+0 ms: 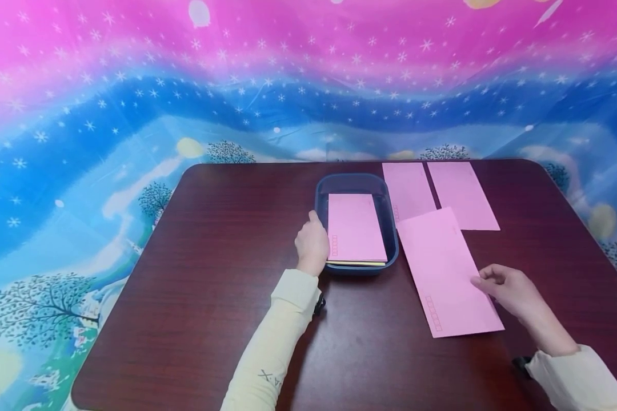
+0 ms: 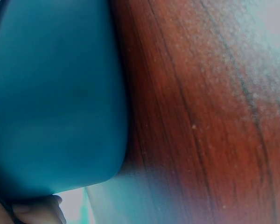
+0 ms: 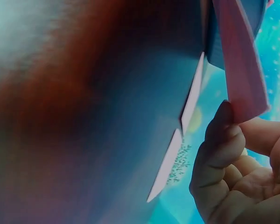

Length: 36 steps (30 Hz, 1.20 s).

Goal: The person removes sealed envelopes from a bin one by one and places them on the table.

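At the left wall of a dark blue plastic bin (image 1: 357, 270), my left hand (image 1: 312, 244) grips the rim. Its fingertips (image 2: 39, 210) show at the bin's edge in the left wrist view. Inside the bin lies a pink envelope (image 1: 357, 225), with a thin yellow edge (image 1: 357, 264) visible beneath it. My right hand (image 1: 511, 291) pinches another pink envelope (image 1: 444, 268) by its right edge between thumb and fingers. The right wrist view shows this envelope (image 3: 242, 70) lifted off the table, to the right of the bin.
Two more pink envelopes, a left one (image 1: 408, 188) and a right one (image 1: 463, 194), lie side by side at the back of the dark wooden table (image 1: 211, 257). A snowflake-printed cloth (image 1: 288, 74) hangs behind the table's far edge.
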Each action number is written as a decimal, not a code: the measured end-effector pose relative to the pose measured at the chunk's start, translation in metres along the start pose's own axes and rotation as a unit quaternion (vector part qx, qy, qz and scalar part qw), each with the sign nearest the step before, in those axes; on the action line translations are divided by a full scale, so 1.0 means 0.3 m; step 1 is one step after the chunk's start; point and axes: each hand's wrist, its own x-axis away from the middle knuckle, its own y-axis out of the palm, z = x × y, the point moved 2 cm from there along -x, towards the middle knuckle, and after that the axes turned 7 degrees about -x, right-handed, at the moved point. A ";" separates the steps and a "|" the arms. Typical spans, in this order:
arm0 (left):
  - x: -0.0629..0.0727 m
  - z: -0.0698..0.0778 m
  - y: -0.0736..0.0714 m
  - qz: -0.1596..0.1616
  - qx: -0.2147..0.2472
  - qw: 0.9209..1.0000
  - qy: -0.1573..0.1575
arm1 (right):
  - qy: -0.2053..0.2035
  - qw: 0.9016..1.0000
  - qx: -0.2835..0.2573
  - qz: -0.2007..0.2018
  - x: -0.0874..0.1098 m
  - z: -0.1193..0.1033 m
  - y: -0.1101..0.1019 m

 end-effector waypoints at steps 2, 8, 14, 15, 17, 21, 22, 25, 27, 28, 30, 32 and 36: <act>0.000 0.001 0.000 0.000 0.000 1.000 0.000 | 0.007 1.000 0.009 -0.007 0.001 0.010 0.003; 0.001 0.002 0.001 0.004 0.001 1.000 0.003 | 0.017 0.998 0.042 -0.041 0.004 0.016 0.024; 0.000 0.001 0.001 -0.001 0.000 1.000 0.002 | 0.018 0.995 0.063 -0.078 -0.001 0.017 0.049; 0.000 0.001 0.001 -0.002 -0.001 1.000 0.002 | 0.018 0.994 0.066 -0.080 -0.001 0.016 0.051; 0.001 0.001 0.000 -0.002 -0.003 1.000 0.002 | 0.018 0.994 0.072 -0.083 -0.004 0.014 0.056; 0.001 0.002 -0.002 -0.001 -0.005 1.000 0.001 | 0.018 0.993 0.084 -0.086 -0.008 0.008 0.061; 0.001 0.002 -0.002 -0.001 -0.005 1.000 0.001 | 0.018 0.992 0.086 -0.086 -0.009 0.007 0.062; 0.000 0.001 -0.001 -0.001 -0.004 1.000 0.000 | 0.016 0.992 0.089 -0.083 -0.010 0.005 0.066; 0.000 0.001 0.001 -0.001 -0.003 1.000 0.000 | 0.015 0.992 0.091 -0.083 -0.011 0.005 0.069; 0.000 0.001 0.002 -0.001 -0.002 1.000 0.000 | 0.016 0.992 0.092 -0.083 -0.011 0.005 0.070; -0.001 0.000 0.003 -0.001 0.000 1.000 0.000 | 0.017 0.992 0.093 -0.084 -0.013 0.006 0.071; -0.001 0.000 0.005 0.000 -0.001 1.000 0.001 | 0.019 0.992 0.095 -0.084 -0.015 0.006 0.072; -0.001 -0.002 0.004 0.002 -0.004 1.000 0.001 | 0.021 0.991 0.096 -0.086 -0.018 0.003 0.072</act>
